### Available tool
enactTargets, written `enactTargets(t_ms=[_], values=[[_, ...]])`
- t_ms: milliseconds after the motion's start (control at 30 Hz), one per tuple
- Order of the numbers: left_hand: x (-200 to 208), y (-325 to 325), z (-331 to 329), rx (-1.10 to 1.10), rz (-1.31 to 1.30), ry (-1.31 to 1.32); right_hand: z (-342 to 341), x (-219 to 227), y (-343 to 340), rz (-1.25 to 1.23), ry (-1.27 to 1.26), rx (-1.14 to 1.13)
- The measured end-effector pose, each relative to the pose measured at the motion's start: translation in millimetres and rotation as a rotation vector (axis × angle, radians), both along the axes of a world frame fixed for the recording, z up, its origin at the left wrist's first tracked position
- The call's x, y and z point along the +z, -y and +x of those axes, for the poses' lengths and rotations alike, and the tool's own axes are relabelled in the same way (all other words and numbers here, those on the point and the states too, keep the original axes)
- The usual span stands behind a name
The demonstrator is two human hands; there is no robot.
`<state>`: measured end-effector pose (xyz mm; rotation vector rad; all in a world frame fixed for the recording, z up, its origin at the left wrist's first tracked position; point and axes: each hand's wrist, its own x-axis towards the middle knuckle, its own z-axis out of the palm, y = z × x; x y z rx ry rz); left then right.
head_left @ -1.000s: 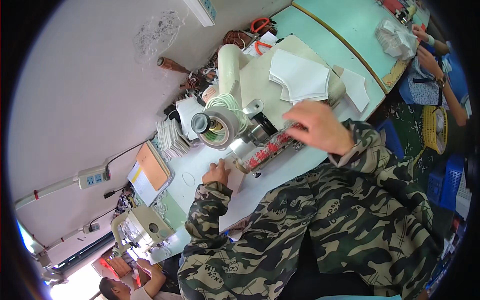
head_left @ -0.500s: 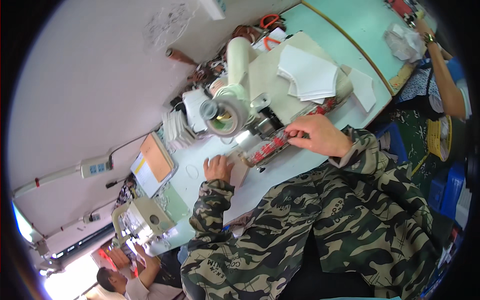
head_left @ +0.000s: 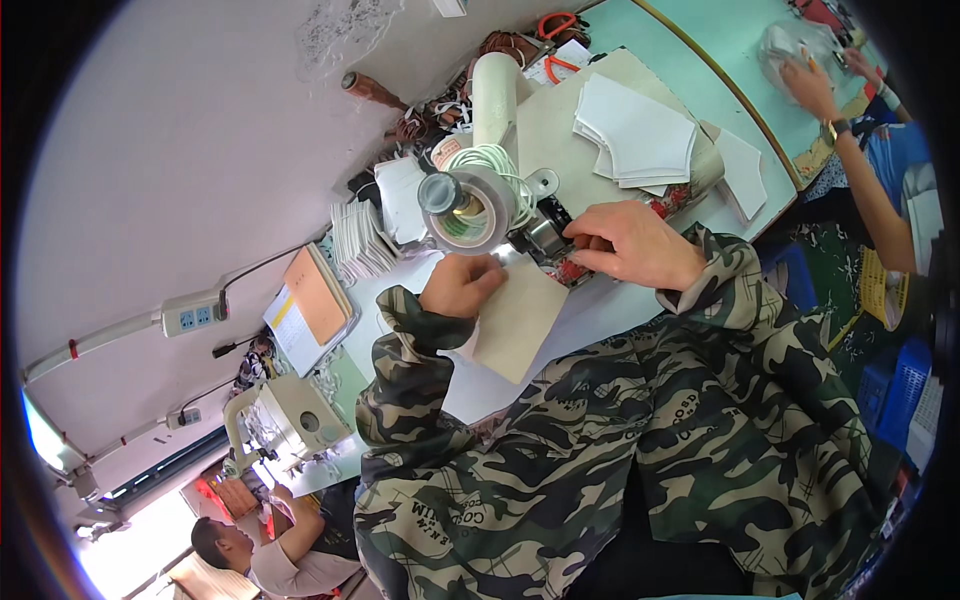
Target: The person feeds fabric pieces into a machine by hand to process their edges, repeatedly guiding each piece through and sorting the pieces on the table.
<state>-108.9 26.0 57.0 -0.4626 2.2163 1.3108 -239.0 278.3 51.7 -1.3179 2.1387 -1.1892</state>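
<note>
A flat beige panel [head_left: 521, 318] lies tilted on the table in front of the sewing machine [head_left: 494, 95]. My left hand [head_left: 462, 286] is closed on its far left edge, fingers curled under the machine's head. Close by the metal parts at the machine's working end, my right hand [head_left: 637, 243] has bent, closed fingers; what they hold, if anything, is hidden. A red-patterned band [head_left: 570, 271] shows along the machine just below these fingers. White cut panels [head_left: 640, 135] lie stacked on top of the machine, beyond my right hand.
A round tape roll [head_left: 466, 212] sits on the machine's near end. Left of it are stacked white pieces [head_left: 360, 240] and a clipboard [head_left: 318, 305]. Orange-handled scissors [head_left: 560, 68] lie at the back. One co-worker handles a plastic bag [head_left: 795, 55] at right; another sits lower left by a second machine [head_left: 300, 420].
My left hand has moved right and away from me, closing on the beige panel, which now shows in full before the machine. My right hand has shifted slightly; the whole view has moved a little.
</note>
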Motion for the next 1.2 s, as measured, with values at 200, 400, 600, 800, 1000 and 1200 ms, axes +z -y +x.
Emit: enactTargets(t_ms=[200,400,600,800,1000,1200], values=[[-19.2,-23.4,-17.2,-0.01,-0.102,-0.251,-18.7,-4.1,30.4,0.197,-0.458,0.16],[5.1,-33.1,12.1,-0.095,0.249,-0.223,1.2,8.8,1.1,0.027,0.415,-0.006],[5.0,-10.0,7.5,-0.065,0.419,0.172,26.3,-17.8,10.8,0.039,0.483,-0.099],[12.4,-27.8,7.2,-0.06,-0.282,-0.393,29.5,-18.5,-9.3,-0.132,0.727,-0.186],[-8.4,8.9,7.8,-0.074,0.251,0.006,33.0,-11.7,-7.7,0.234,0.5,0.131],[-21.2,28.1,-10.2,-0.068,0.256,0.023,9.5,-3.0,-8.2,0.097,0.197,0.07]])
